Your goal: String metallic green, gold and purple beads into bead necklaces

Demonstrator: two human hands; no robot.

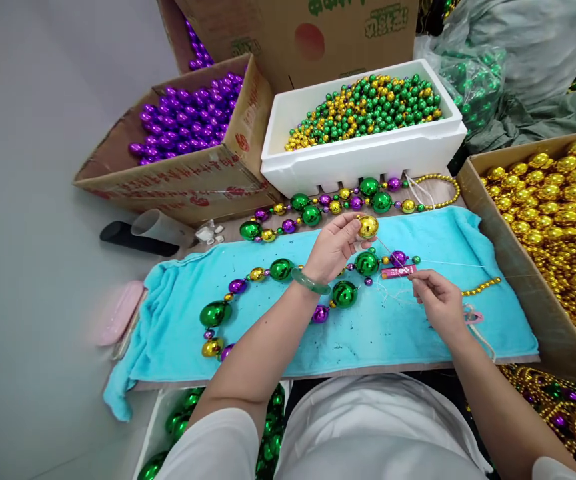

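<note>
A large shiny gold bead (368, 227) is pinched in the fingertips of my left hand (335, 243), above the towel. My right hand (438, 303) has thumb and forefinger closed on a thin white string (391, 250), which slants up toward the gold bead. Whether a needle is on it, I cannot make out. Between my hands lies a small pink labelled packet (393, 272), close to a purple bead (399, 259) and a green bead (367, 263). A strand of green, gold and purple beads (215, 313) curves across the towel, partly hidden by my left arm.
A turquoise towel (413, 333) covers the table. Behind it lie a finished-looking bead strand (311, 215) and a white foam box (363, 150) of small beads. Cardboard boxes hold purple beads (188, 120) at left and gold beads (563, 193) at right. A pink case (121, 313) sits left.
</note>
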